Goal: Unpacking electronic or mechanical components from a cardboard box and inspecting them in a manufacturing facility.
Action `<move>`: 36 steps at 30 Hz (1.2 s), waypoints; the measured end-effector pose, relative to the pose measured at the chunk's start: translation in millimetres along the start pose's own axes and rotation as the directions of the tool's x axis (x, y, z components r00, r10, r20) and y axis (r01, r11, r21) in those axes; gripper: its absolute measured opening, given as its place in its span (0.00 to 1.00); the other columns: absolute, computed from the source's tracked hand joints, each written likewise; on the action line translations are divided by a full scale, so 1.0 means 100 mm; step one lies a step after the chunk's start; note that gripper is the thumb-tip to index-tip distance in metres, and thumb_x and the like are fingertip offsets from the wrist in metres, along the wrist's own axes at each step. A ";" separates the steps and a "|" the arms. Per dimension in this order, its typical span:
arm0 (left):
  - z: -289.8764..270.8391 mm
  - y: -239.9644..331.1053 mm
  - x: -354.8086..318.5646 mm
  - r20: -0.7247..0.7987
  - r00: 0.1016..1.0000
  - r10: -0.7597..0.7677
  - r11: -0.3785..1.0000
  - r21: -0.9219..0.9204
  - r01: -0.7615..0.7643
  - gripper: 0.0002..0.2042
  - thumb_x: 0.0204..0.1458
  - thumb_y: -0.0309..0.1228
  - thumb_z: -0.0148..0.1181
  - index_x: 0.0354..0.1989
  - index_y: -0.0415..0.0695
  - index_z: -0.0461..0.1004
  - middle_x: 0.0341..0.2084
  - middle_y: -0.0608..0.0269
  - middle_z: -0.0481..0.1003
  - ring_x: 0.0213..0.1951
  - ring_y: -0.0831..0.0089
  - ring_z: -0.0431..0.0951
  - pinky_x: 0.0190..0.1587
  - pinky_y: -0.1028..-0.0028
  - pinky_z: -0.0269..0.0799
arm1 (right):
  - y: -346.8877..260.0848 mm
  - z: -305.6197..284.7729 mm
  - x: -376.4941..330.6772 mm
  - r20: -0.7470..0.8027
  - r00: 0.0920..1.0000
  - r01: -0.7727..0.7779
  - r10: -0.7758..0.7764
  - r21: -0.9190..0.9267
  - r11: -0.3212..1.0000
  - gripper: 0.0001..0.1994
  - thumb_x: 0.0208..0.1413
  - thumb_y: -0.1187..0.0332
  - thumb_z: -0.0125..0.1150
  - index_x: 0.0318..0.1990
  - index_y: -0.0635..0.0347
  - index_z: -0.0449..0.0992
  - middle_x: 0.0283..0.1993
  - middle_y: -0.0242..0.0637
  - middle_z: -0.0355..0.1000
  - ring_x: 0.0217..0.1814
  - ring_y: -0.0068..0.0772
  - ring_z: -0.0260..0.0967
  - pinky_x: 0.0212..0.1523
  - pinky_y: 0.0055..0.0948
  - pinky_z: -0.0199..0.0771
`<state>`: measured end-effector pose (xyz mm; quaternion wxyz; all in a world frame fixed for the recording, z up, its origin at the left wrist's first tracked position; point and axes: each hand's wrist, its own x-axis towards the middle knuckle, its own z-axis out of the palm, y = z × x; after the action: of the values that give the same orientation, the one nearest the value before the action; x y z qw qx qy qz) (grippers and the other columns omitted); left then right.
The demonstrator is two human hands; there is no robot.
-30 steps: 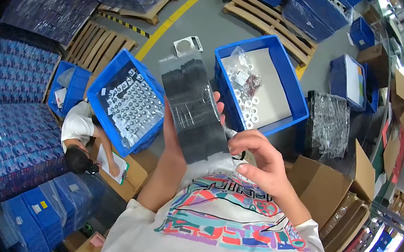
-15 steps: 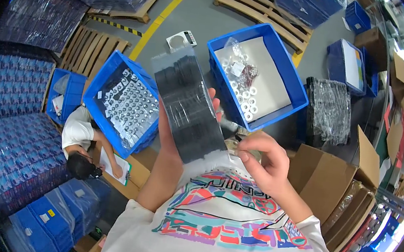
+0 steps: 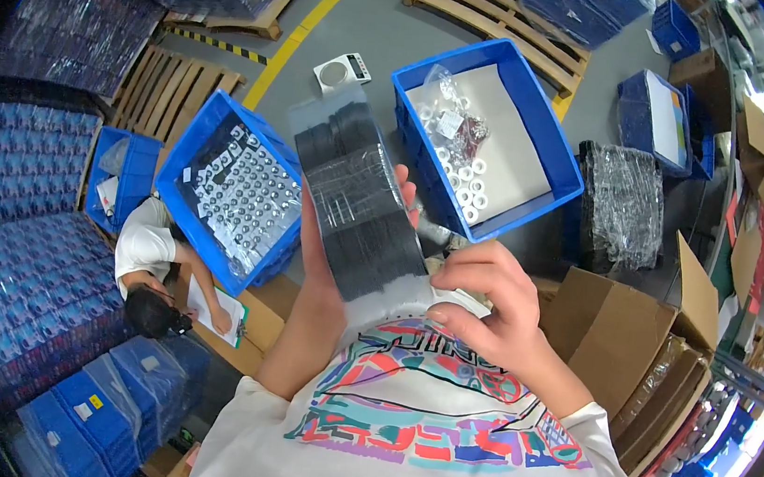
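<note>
A long stack of thin black pieces in a clear plastic bag (image 3: pixel 362 208) is tilted in front of my chest. My left hand (image 3: pixel 315 264) is shut on it from beneath, its fingertips curling up past the right side. The bag's clear lower end (image 3: pixel 384 301) lies close to my shirt. Beside that end is my right hand (image 3: pixel 492 303), thumb and forefinger curved and apart, the tips at the plastic's edge. Nothing shows gripped between them.
A blue bin (image 3: pixel 497 139) with white rings stands ahead right; another blue bin (image 3: pixel 234 193) holds rows of small silver-and-black parts. A white scale (image 3: pixel 342 72) sits beyond. A co-worker (image 3: pixel 149 254) writes on a clipboard at left. An open cardboard box (image 3: pixel 611 335) stands right.
My right hand has shifted slightly left to the bag's lower end, and its thumb and forefinger have spread. The bagged stack has tilted slightly in my left hand.
</note>
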<state>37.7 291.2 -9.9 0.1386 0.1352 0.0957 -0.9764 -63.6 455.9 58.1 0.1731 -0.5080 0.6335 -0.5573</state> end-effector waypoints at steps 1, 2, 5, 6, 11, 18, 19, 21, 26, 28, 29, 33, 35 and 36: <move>0.01 -0.01 -0.01 0.017 1.000 0.002 1.000 0.005 -0.002 0.35 0.54 0.60 0.38 0.61 0.44 0.58 0.58 0.50 0.61 0.58 0.56 0.63 0.59 0.55 0.60 | 0.00 0.00 0.00 0.002 1.000 0.002 -0.002 0.011 1.000 0.14 0.41 0.72 0.68 0.37 0.63 0.74 0.36 0.40 0.70 0.38 0.35 0.68 0.39 0.28 0.67; 0.01 -0.01 -0.02 0.034 0.999 0.004 1.000 0.010 -0.004 0.35 0.54 0.60 0.38 0.61 0.44 0.58 0.58 0.50 0.60 0.58 0.56 0.63 0.59 0.55 0.60 | 0.00 0.00 0.00 0.005 1.000 0.004 -0.004 0.022 1.000 0.14 0.41 0.72 0.68 0.37 0.63 0.73 0.36 0.40 0.70 0.37 0.35 0.69 0.39 0.28 0.67; -0.02 0.00 -0.03 0.065 0.998 0.002 0.999 0.039 -0.004 0.35 0.54 0.60 0.38 0.61 0.44 0.57 0.58 0.50 0.60 0.58 0.56 0.62 0.59 0.55 0.60 | 0.02 0.02 0.00 0.012 1.000 0.020 -0.021 0.065 0.998 0.13 0.42 0.72 0.68 0.36 0.63 0.73 0.36 0.40 0.71 0.37 0.35 0.69 0.39 0.28 0.68; -0.02 0.00 -0.04 0.066 0.998 0.006 0.999 0.036 -0.008 0.35 0.54 0.60 0.38 0.61 0.44 0.57 0.58 0.50 0.60 0.58 0.56 0.62 0.59 0.55 0.60 | 0.02 0.02 0.00 0.017 1.000 0.021 -0.022 0.065 0.998 0.13 0.42 0.72 0.68 0.36 0.63 0.73 0.36 0.40 0.71 0.37 0.35 0.69 0.39 0.28 0.68; 0.01 0.00 -0.06 0.005 1.000 -0.012 1.000 0.008 0.012 0.35 0.54 0.60 0.38 0.61 0.44 0.57 0.58 0.49 0.61 0.58 0.56 0.62 0.59 0.54 0.59 | 0.03 0.02 0.01 0.004 1.000 0.030 -0.031 0.132 0.991 0.10 0.44 0.78 0.63 0.36 0.64 0.72 0.36 0.40 0.70 0.37 0.34 0.69 0.37 0.28 0.68; 0.05 0.02 -0.03 -0.019 1.000 0.012 1.000 0.006 -0.012 0.35 0.54 0.60 0.38 0.60 0.44 0.59 0.56 0.49 0.64 0.56 0.55 0.66 0.57 0.54 0.61 | 0.05 0.00 -0.02 -0.005 0.993 0.114 -0.114 -0.045 0.992 0.12 0.42 0.86 0.53 0.35 0.65 0.74 0.35 0.41 0.70 0.35 0.35 0.69 0.34 0.27 0.68; 0.05 0.02 -0.01 -0.048 0.999 0.021 0.999 0.037 -0.020 0.35 0.54 0.60 0.38 0.60 0.43 0.59 0.55 0.49 0.64 0.55 0.56 0.67 0.57 0.54 0.61 | 0.04 0.00 -0.01 -0.015 0.995 0.094 -0.095 -0.063 0.994 0.11 0.42 0.85 0.55 0.35 0.65 0.75 0.35 0.41 0.70 0.35 0.35 0.69 0.35 0.27 0.68; 0.07 0.00 0.00 -0.078 0.997 0.028 0.997 0.068 -0.023 0.35 0.54 0.60 0.37 0.60 0.43 0.59 0.55 0.49 0.64 0.54 0.56 0.68 0.57 0.54 0.62 | 0.02 -0.01 -0.01 -0.026 0.997 0.071 -0.073 -0.082 0.994 0.11 0.41 0.84 0.56 0.35 0.65 0.75 0.35 0.41 0.70 0.35 0.35 0.69 0.35 0.28 0.69; 0.16 -0.05 0.01 -0.038 0.998 0.045 0.997 0.067 -0.043 0.35 0.55 0.60 0.36 0.60 0.43 0.59 0.54 0.49 0.65 0.53 0.56 0.69 0.56 0.55 0.63 | 0.01 -0.03 0.02 -0.008 0.997 0.074 -0.075 -0.064 0.995 0.13 0.41 0.73 0.68 0.36 0.65 0.75 0.36 0.42 0.71 0.37 0.36 0.69 0.36 0.28 0.69; 0.16 -0.06 0.01 -0.029 0.998 0.049 0.996 0.078 -0.047 0.35 0.55 0.60 0.36 0.60 0.43 0.59 0.54 0.49 0.65 0.54 0.56 0.68 0.56 0.55 0.63 | 0.03 -0.03 0.02 -0.009 0.997 0.080 -0.081 -0.067 0.995 0.14 0.40 0.71 0.69 0.36 0.65 0.75 0.36 0.41 0.71 0.37 0.36 0.69 0.36 0.28 0.69; 0.16 -0.07 0.01 -0.020 0.998 0.053 0.995 0.089 -0.051 0.35 0.55 0.60 0.35 0.60 0.43 0.59 0.54 0.49 0.65 0.54 0.56 0.68 0.56 0.55 0.63 | 0.03 -0.03 0.02 -0.012 0.996 0.086 -0.087 -0.070 0.994 0.16 0.39 0.69 0.70 0.36 0.64 0.75 0.36 0.41 0.71 0.37 0.35 0.69 0.36 0.28 0.69; 0.16 -0.07 0.01 -0.021 0.999 0.033 0.997 0.072 -0.031 0.35 0.55 0.60 0.35 0.60 0.43 0.59 0.55 0.49 0.64 0.55 0.56 0.67 0.56 0.55 0.63 | 0.06 -0.04 0.00 -0.013 0.997 0.070 -0.071 -0.026 0.997 0.15 0.40 0.69 0.70 0.36 0.64 0.75 0.36 0.41 0.71 0.36 0.35 0.70 0.36 0.28 0.69; 0.15 -0.06 0.02 -0.026 0.999 0.030 0.996 0.083 -0.027 0.35 0.55 0.60 0.34 0.60 0.43 0.59 0.55 0.49 0.64 0.56 0.56 0.66 0.56 0.54 0.63 | 0.08 -0.05 0.01 -0.007 0.997 0.080 -0.080 0.013 0.997 0.15 0.40 0.67 0.70 0.36 0.63 0.75 0.36 0.41 0.71 0.36 0.35 0.70 0.36 0.28 0.69; 0.14 -0.06 0.02 -0.028 0.999 0.028 0.996 0.083 -0.026 0.35 0.55 0.60 0.34 0.60 0.43 0.59 0.55 0.49 0.64 0.56 0.56 0.66 0.56 0.54 0.63 | 0.09 -0.05 0.01 -0.009 0.997 0.078 -0.078 0.013 0.997 0.15 0.40 0.67 0.70 0.36 0.63 0.75 0.36 0.41 0.71 0.36 0.35 0.70 0.36 0.28 0.69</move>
<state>30.8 293.0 3.9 0.1448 0.1563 0.0556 -0.9755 -71.6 456.5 52.0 0.1522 -0.5288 0.6102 -0.5699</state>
